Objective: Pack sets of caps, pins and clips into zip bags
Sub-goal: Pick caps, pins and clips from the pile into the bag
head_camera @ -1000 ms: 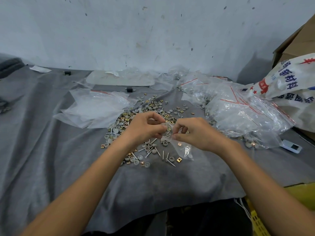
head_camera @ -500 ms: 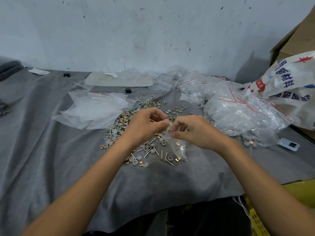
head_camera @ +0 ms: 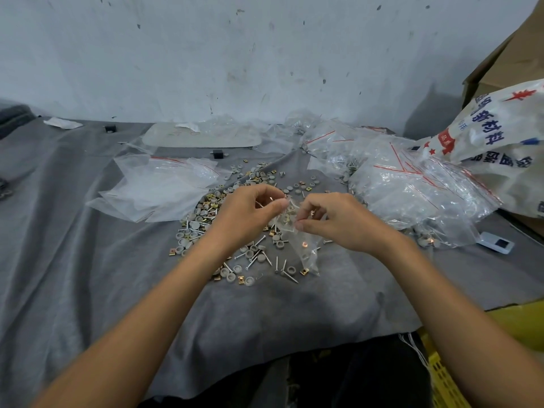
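- Left hand (head_camera: 250,213): thumb and forefinger pinch one side of the mouth of a small zip bag (head_camera: 300,248). A metal glint shows at the fingertips, but it cannot be told whether a pin is held there as well.
- Right hand (head_camera: 338,222): thumb and forefinger pinch the opposite side of the same mouth. The other fingers are curled, and nothing shows in them.
- Location: the bag hangs between the two pinches and drops below them towards the grey cloth (head_camera: 88,260) (contact with the cloth cannot be determined). One brass clip and a few pale parts show inside, below the grips.
- Loose stock (head_camera: 250,256): caps, pins and clips lie scattered beneath and beyond the left-hand pinch.
- Handling judgement: the film looks thin, very light, limp and slick, so the contents likely sag to the bottom. The pins are pointed and could pierce it.
- Recommended hold: the zip strip on both sides, probably the only firmer part. A lower grip would likely crumple the film and close the mouth.
- Surroundings: empty bags (head_camera: 153,189) lie outboard of the left hand, and filled bags (head_camera: 412,187) lie outboard of the right.
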